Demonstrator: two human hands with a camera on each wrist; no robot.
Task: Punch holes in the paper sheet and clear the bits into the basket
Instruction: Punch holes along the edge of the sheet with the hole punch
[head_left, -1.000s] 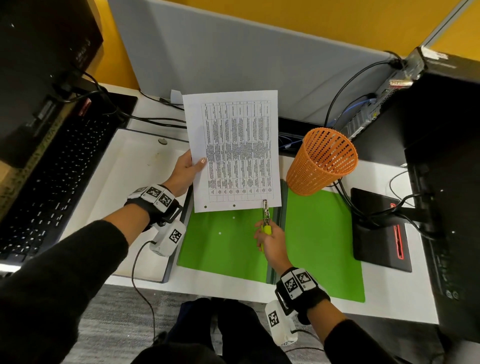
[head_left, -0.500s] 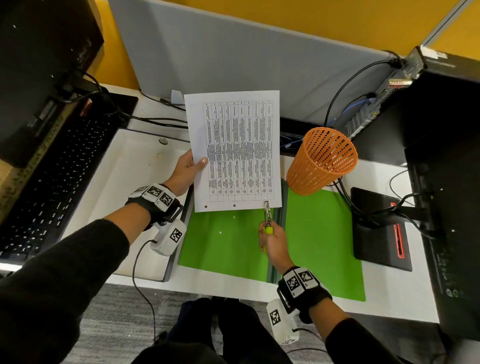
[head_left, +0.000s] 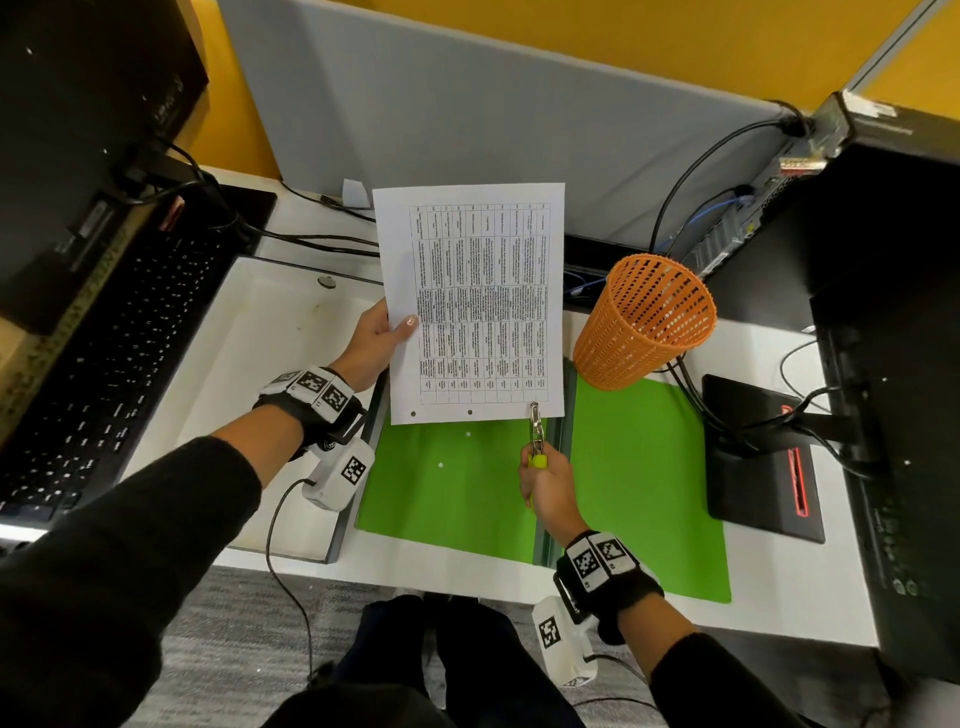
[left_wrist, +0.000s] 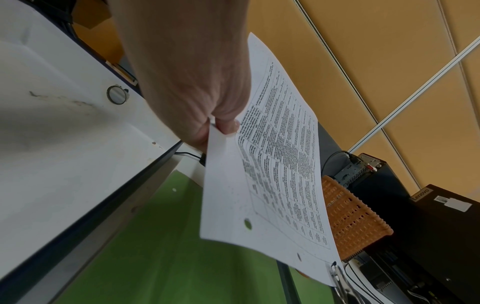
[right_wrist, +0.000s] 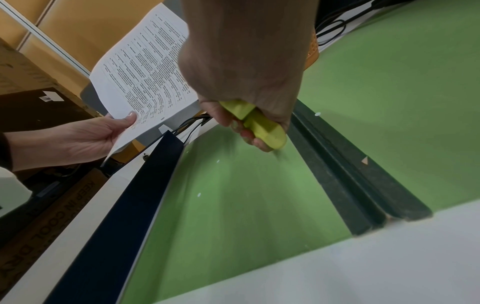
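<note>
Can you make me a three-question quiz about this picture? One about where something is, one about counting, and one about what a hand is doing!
1. Where is the orange basket?
A. On the keyboard
B. At the far edge of the green mat, right of the paper
C. On the floor

2. How many finished holes show along the paper's near edge?
A. Two
B. Five
C. None

3. What is the right hand doing?
A. Resting flat
B. Holding the basket
C. Gripping the hole punch

Answers: 1 B, it stands by the mat's far edge. 2 A, two dark round holes show left of the punch. 3 C, its fingers curl round the yellow handles, the metal tip on the paper's edge.
</note>
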